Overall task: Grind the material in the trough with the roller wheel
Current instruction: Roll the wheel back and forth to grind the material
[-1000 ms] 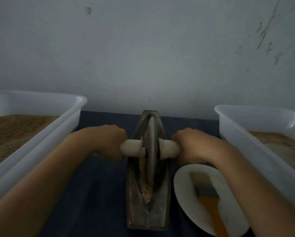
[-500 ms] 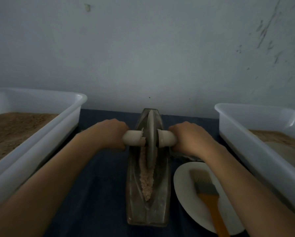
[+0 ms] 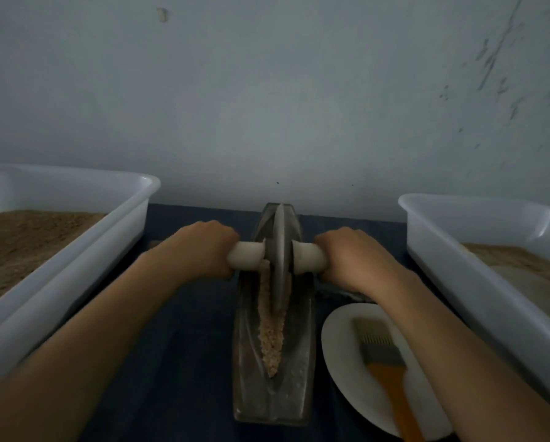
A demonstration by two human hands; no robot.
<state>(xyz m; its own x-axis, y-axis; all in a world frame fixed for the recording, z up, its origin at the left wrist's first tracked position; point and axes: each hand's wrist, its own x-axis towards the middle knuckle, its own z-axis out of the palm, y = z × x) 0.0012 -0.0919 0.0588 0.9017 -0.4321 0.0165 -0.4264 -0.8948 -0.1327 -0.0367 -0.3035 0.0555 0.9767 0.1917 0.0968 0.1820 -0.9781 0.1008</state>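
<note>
Head camera is showing my left hand [image 3: 203, 250] and right hand [image 3: 350, 253] each wrapping a closed grip around a pale axle handle of the roller wheel [image 3: 279, 260], which is standing upright toward the far end of the trough [image 3: 272, 393] on the desk. Crumbly material [image 3: 270, 342] is lying in the groove nearer me. I am judging the wheel heavy and stiff, best held by both handles close beside the disc.

Dim, flat, bluish light; soft shadows; slight overall softness; wide-angle bending at edges; no glare.
</note>
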